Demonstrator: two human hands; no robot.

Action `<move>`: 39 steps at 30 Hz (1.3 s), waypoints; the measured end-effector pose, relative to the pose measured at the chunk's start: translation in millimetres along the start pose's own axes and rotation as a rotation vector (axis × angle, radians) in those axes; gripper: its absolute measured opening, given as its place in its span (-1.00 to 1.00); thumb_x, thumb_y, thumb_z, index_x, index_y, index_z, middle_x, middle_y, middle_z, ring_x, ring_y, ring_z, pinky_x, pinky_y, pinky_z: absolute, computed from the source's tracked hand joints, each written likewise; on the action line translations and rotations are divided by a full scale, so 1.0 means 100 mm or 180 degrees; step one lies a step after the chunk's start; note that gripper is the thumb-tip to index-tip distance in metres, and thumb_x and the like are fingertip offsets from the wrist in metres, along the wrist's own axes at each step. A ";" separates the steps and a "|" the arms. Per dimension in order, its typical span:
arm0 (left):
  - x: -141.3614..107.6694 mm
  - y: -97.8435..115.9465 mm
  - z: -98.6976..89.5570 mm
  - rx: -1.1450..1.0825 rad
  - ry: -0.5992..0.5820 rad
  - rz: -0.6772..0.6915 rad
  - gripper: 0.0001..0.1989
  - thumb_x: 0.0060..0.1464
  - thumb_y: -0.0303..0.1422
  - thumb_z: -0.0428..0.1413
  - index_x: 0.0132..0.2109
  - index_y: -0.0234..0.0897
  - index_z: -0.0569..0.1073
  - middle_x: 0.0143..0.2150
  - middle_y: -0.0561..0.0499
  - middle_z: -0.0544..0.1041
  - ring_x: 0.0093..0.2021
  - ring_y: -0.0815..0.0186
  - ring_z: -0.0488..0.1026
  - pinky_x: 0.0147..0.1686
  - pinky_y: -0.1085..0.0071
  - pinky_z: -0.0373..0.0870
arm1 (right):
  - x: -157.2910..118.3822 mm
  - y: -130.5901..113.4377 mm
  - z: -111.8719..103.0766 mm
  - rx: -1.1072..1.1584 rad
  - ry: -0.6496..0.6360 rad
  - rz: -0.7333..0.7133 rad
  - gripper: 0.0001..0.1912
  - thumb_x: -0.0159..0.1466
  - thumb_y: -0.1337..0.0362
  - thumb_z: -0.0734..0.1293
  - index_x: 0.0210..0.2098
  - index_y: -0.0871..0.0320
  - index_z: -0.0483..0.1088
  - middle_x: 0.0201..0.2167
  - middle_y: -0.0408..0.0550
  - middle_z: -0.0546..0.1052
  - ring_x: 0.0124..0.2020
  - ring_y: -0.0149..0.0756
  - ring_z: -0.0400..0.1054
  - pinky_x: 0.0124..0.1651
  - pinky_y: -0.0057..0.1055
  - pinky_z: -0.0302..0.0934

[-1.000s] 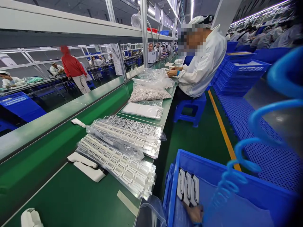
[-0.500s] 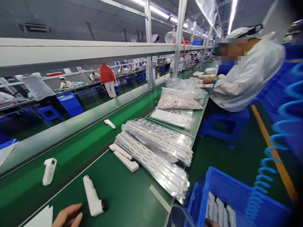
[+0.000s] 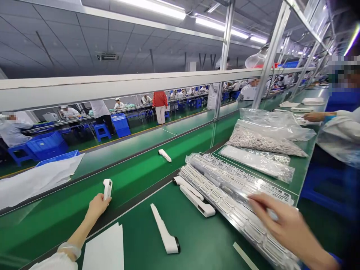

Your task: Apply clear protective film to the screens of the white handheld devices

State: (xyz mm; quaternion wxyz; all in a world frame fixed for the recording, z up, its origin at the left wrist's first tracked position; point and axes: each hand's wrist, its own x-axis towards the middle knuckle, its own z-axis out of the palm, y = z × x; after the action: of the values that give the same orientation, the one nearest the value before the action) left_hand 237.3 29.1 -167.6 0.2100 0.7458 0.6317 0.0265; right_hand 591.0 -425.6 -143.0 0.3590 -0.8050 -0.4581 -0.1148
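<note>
My left hand point(image 3: 99, 204) grips the lower end of a white handheld device point(image 3: 107, 189) over the green conveyor belt point(image 3: 135, 176). My right hand point(image 3: 277, 221), blurred, hovers over clear plastic trays point(image 3: 225, 206) at the right; its thumb and fingers are curled, and what they hold, if anything, is too smeared to tell. A white device with a black tip point(image 3: 165, 232) lies on the green table in front of me. Two more white devices point(image 3: 197, 202) rest against the trays' left edge. Farther up the belt lies another white device point(image 3: 164, 155).
White sheets point(image 3: 104, 249) lie at the near table edge. Bags of small parts point(image 3: 264, 140) are behind the trays. A co-worker's hand point(image 3: 315, 117) is at the far right. A metal post point(image 3: 270, 60) rises beyond the belt.
The view has swung left. My left hand has reached forward onto the belt and taken hold of the nearer device. My right hand has risen from the blue bin to above the trays.
</note>
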 end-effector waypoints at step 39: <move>-1.21 1.54 0.52 0.0281 -0.1702 0.3416 -0.84 -0.02 -0.43 0.11 -0.23 -0.23 0.50 -0.19 0.02 0.43 -0.24 0.40 0.35 -0.18 0.50 0.28 | 0.74 -1.13 1.23 -0.0912 -0.1968 -0.0300 -0.79 0.31 0.24 0.19 -0.27 0.27 0.35 -0.27 0.08 0.46 -0.23 -0.22 0.35 -0.31 -0.45 0.02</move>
State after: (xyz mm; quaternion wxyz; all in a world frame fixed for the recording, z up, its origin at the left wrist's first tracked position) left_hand 372.4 -118.5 -133.8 0.2878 0.9493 0.0927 -0.0859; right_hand 521.7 -257.0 -139.5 0.0808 -0.8219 -0.5612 0.0550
